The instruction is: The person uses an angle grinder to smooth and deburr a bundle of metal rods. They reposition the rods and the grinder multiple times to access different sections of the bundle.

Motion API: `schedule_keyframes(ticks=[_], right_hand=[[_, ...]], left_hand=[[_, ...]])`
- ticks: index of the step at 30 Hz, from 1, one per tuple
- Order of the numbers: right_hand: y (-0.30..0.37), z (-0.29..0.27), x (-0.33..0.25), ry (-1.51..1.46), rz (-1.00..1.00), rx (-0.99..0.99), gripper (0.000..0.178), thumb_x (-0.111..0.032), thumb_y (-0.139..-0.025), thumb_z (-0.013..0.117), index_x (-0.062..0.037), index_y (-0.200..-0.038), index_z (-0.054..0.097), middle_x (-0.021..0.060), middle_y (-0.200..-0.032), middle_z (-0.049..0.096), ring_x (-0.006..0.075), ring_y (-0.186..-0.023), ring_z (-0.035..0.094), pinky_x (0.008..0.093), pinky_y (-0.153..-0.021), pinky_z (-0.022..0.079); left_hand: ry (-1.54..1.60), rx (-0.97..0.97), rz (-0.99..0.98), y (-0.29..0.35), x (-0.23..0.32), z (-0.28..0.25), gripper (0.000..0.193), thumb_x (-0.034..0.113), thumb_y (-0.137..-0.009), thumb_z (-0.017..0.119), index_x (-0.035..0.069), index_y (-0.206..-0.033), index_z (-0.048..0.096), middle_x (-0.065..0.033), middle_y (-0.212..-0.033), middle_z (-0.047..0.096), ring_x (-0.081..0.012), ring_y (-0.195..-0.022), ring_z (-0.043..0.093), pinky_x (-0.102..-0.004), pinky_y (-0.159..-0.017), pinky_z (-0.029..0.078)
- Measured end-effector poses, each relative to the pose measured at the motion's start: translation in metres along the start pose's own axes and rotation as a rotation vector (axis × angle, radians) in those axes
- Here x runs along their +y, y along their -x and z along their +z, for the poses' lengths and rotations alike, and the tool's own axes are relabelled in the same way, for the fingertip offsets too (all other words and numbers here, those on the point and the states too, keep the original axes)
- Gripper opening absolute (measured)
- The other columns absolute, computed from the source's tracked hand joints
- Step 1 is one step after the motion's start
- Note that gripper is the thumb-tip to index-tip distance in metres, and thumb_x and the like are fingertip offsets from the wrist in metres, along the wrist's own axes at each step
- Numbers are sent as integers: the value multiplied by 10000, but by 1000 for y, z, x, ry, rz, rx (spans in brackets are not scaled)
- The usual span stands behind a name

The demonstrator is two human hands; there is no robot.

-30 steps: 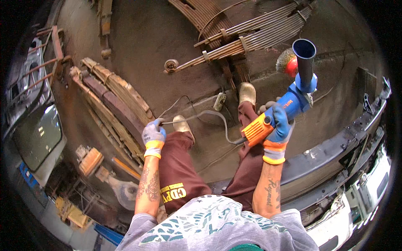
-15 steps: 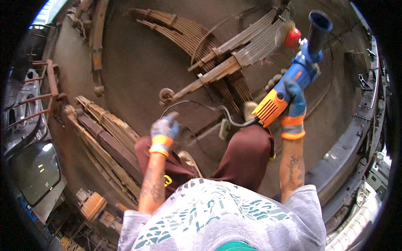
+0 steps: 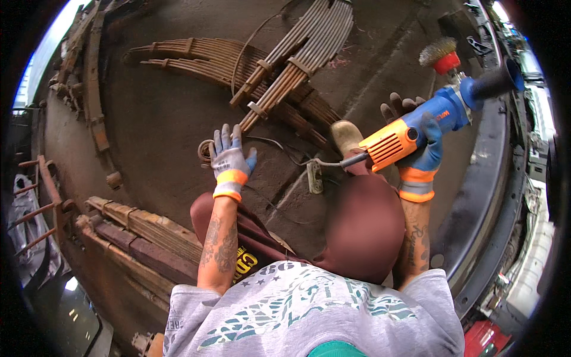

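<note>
A bundled leaf spring (image 3: 318, 41) lies across a rustier stack (image 3: 190, 50), far off; dusty springs (image 3: 143, 223) crowd the near left, a dark curved beam (image 3: 467, 223) the right. The left hand (image 3: 231, 156), empty, spreads wide by a rolled eye (image 3: 203, 150), contact unclear; the right hand (image 3: 428, 153) wraps an angle grinder (image 3: 392, 146) at right, wire cup brush (image 3: 437, 53) pointing far.

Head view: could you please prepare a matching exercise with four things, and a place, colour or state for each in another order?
Things:
1. power tool
2. wire brush
3. left hand
4. lighter leaf-spring stack

Descriptions:
A. lying across a darker stack
B. gloved, fingers extended, holding nothing visible
C. blue and orange, held in the right hand
D. mounted at the head end of the tool

Pairs: 1-C; 2-D; 3-B; 4-A
</note>
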State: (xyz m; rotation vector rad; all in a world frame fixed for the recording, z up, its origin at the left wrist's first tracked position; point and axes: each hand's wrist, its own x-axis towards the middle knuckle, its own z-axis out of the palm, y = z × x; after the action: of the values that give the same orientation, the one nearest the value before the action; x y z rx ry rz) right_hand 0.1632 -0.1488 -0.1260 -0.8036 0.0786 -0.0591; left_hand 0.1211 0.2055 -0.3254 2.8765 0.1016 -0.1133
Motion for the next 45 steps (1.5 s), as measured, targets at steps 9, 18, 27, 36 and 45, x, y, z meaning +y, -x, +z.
schedule_keyframes(ticks=[9, 18, 27, 36, 45], right_hand=[[59, 44, -72, 350, -41, 22, 491, -153, -934, 740, -16, -1357, 534, 140, -1156, 674, 341, -1110, 674, 523, -1065, 539], [3, 46, -33, 262, 3, -37, 510, -175, -957, 706, -8, -1397, 511, 136, -1186, 675, 308, -1099, 676, 499, -1072, 534], [-21, -27, 58, 265, 279, 318, 501, -232, -960, 719, 5, -1355, 520, 143, -1107, 702, 279, -992, 710, 466, -919, 607], [-33, -44, 47, 282, 229, 206, 495, -241, -986, 707, -2, -1375, 517, 132, -1136, 690, 277, -1012, 714, 468, -944, 604], [-58, -57, 61, 166, 253, 44, 500, -204, -939, 730, 9, -1342, 527, 160, -1109, 699, 328, -1009, 707, 512, -951, 603]], left_hand=[[124, 101, -31, 5, -14, 3, 718, 452, -886, 738, 135, -1501, 545, -179, -1572, 503, -377, -1480, 431, -537, -1222, 322], [1192, 1019, -1095, -4, -45, 95, 572, 386, -1042, 641, -16, -1440, 555, -208, -1415, 607, -339, -1276, 612, -414, -1101, 489], [1310, 1318, -1014, -26, -44, 111, 237, 265, -1029, 666, 36, -1048, 720, -44, -1005, 712, -154, -882, 660, -311, -829, 562], [1473, 1356, -1116, -37, -35, 84, 172, 202, -975, 681, 55, -898, 725, -35, -896, 701, -139, -760, 647, -308, -683, 553], [1358, 1368, -1133, -47, -34, 98, 170, 220, -901, 724, 63, -835, 728, -34, -803, 701, -163, -706, 646, -328, -689, 554]])
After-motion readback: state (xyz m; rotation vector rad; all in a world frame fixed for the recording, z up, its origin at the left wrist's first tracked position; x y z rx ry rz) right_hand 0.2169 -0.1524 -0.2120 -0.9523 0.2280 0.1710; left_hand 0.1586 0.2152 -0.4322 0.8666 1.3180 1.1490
